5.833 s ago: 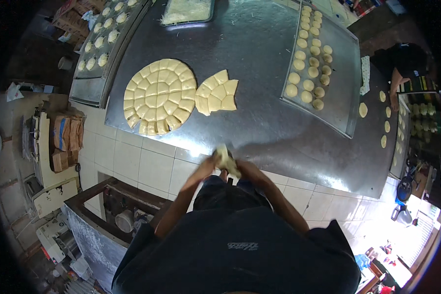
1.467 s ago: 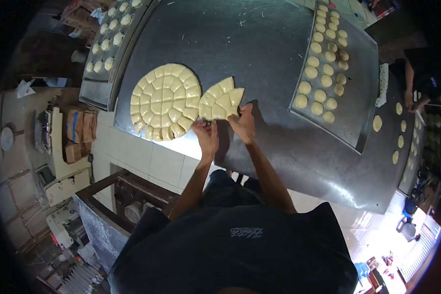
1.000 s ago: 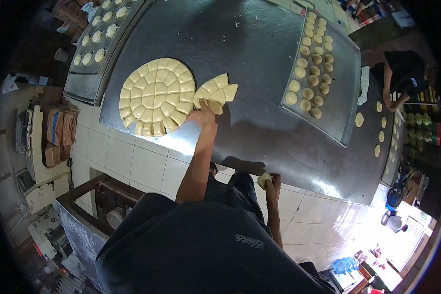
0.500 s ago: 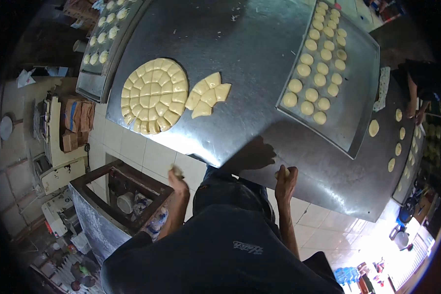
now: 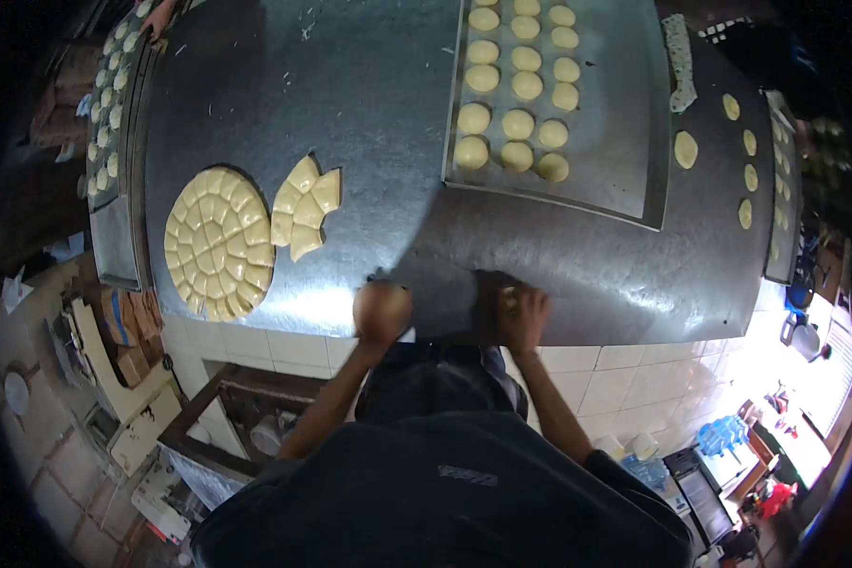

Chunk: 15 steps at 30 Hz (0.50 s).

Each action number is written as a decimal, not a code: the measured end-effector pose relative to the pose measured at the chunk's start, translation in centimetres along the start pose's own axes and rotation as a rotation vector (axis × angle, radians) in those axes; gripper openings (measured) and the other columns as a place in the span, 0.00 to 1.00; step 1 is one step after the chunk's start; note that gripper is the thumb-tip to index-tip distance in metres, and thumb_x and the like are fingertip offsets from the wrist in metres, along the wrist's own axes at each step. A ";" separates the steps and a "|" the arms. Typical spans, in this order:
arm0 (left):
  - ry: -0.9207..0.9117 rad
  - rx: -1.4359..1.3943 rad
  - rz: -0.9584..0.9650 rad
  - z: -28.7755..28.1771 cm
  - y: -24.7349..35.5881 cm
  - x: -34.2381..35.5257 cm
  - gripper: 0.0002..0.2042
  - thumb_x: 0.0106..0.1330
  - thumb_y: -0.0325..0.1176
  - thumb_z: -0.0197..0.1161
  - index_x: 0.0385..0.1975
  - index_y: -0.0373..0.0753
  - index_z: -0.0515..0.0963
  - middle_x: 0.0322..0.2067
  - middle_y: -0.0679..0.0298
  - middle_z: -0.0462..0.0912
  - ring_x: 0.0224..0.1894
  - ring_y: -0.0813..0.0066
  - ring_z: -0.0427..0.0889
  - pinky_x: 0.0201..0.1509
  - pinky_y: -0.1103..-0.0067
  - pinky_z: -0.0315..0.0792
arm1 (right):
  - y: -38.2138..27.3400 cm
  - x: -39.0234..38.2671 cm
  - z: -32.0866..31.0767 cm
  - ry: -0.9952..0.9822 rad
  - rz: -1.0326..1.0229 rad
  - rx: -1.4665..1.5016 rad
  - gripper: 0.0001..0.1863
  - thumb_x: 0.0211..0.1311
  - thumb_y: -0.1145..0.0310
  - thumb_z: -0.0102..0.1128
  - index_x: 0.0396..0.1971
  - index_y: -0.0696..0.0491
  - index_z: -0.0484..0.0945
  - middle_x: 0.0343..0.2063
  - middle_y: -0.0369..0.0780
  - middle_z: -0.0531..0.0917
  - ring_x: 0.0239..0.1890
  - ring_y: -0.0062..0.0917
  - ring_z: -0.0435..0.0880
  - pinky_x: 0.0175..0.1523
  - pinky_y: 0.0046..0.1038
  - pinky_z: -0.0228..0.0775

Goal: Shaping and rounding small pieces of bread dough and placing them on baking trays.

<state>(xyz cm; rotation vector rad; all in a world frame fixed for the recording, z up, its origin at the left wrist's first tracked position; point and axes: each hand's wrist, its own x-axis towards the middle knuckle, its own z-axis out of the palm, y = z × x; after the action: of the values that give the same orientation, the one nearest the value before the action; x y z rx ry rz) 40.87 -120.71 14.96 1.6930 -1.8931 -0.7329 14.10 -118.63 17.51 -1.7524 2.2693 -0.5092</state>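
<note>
At the table's front edge, my right hand is closed, its fingers curled round a small piece of dough that shows beside the fingertips. My left hand is over the same edge, further left, smeared by motion; a pale round blur surrounds it, and its fingers cannot be made out. Left of it on the metal table lies a large round slab of glossy yellow dough scored into many pieces. Touching its right side is a smaller, jagged cluster of cut dough pieces.
A metal tray with rows of dough balls stands at the back right. Flattened dough ovals lie beyond it. Another filled tray stands at the left, with another person's hand at its far end. A wooden-framed cabinet stands below left.
My view has turned, so the table and trays appear shifted left. Both hands, raised before the table's edge earlier, are now over its front edge; the left one is blurred.
</note>
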 end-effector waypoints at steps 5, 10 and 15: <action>0.233 -0.052 0.052 2.0 2.0 7.9 0.12 0.53 0.32 0.66 0.31 0.38 0.70 0.30 0.56 0.71 0.35 0.53 0.71 0.43 0.63 0.67 | -1.9 6.4 2.4 0.346 0.254 0.105 0.13 0.61 0.62 0.58 0.37 0.56 0.74 0.39 0.50 0.75 0.46 0.47 0.71 0.56 0.46 0.59; 0.015 0.007 0.309 -0.8 -0.3 1.5 0.11 0.55 0.33 0.65 0.30 0.37 0.70 0.27 0.56 0.72 0.34 0.54 0.72 0.41 0.63 0.66 | 0.5 -4.7 3.4 0.238 0.023 0.112 0.09 0.56 0.68 0.63 0.33 0.56 0.75 0.38 0.46 0.79 0.46 0.41 0.74 0.52 0.41 0.62; 0.185 -0.008 0.148 0.3 1.6 7.8 0.13 0.56 0.37 0.64 0.32 0.37 0.69 0.31 0.56 0.72 0.36 0.52 0.72 0.41 0.61 0.67 | -2.2 3.8 2.0 0.442 0.358 0.191 0.08 0.61 0.65 0.57 0.32 0.55 0.74 0.34 0.46 0.77 0.40 0.43 0.74 0.50 0.41 0.63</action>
<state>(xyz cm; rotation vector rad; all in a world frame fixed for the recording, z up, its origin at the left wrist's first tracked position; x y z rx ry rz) 38.64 -128.35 15.91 1.5393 -1.8589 -0.5079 15.80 -123.04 16.68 -1.1924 2.6350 -1.0766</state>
